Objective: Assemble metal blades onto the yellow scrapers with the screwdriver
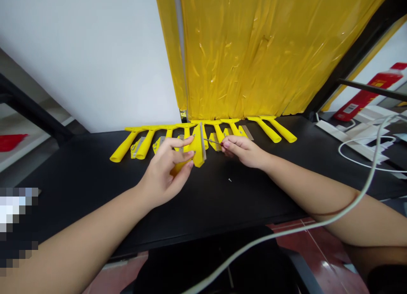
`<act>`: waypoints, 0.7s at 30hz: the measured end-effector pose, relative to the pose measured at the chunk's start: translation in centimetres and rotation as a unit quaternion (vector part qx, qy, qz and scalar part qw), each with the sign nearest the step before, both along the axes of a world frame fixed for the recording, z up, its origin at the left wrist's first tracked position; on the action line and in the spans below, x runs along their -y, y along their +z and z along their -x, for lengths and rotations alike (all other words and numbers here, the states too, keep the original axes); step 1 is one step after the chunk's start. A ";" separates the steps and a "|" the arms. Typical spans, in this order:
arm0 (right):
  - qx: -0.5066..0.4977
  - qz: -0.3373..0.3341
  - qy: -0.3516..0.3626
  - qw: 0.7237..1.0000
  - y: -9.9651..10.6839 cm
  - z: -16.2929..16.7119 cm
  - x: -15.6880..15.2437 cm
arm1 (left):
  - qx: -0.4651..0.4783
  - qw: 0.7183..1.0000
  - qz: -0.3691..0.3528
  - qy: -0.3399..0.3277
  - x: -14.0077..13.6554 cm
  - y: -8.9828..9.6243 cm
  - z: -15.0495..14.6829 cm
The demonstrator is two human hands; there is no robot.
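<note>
My left hand (173, 167) is closed around a yellow scraper (199, 148), held up off the black table with its metal blade edge facing right. In my right hand (243, 150) is a thin screwdriver (213, 141), pinched by its dark red handle. Its shaft points left at the scraper; whether the tip touches it I cannot tell. Below my right hand a small screw (229, 179) lies on the tabletop. Behind both hands stands a row of yellow scrapers, one with its hollow handle (123, 150) at the left end, some with grey blades.
The black table (95, 201) meets a white panel and a yellow film-covered panel (241, 52). At right are a red bottle (369, 92) and white strips (346, 143). A pale cable (318, 224) crosses in front of my right forearm.
</note>
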State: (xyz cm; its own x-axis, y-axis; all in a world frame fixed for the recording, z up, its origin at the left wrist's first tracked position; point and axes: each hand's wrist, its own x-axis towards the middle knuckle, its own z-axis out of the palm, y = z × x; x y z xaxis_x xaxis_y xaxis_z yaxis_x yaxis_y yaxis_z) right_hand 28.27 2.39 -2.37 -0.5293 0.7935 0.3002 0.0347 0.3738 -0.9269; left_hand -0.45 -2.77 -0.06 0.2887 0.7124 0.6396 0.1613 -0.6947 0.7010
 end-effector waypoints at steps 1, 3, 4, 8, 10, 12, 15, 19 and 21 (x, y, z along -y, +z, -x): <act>-0.016 0.040 0.026 0.999 -0.1 0.2 0.0 | -0.036 0.998 -0.053 -0.002 0.1 0.2 0.1; -0.048 0.115 0.070 0.990 -0.1 0.6 0.1 | -0.096 0.986 -0.138 -0.004 0.1 0.4 0.2; -0.059 0.143 0.084 0.984 -0.1 0.7 0.3 | -0.108 0.982 -0.153 0.001 0.1 0.5 0.2; -0.085 0.168 0.101 0.977 0.1 0.8 0.8 | -0.123 0.980 -0.153 0.021 -0.1 0.1 0.5; -0.095 0.136 0.098 0.981 0.1 0.6 0.9 | -0.130 0.977 -0.170 0.011 -0.1 -0.3 0.7; -0.092 0.094 0.086 0.988 0.0 0.2 0.8 | -0.140 0.971 -0.193 -0.008 -0.2 -0.6 0.9; -0.098 0.051 0.048 0.993 0.0 -0.1 0.6 | -0.150 0.963 -0.221 -0.027 -0.3 -0.9 1.2; -0.110 0.034 0.029 0.993 0.0 -0.4 0.4 | -0.138 0.960 -0.242 -0.035 -0.2 -0.8 1.1; -0.105 0.036 0.033 0.993 0.0 -0.4 0.4 | -0.127 0.964 -0.232 -0.034 0.0 -0.7 0.9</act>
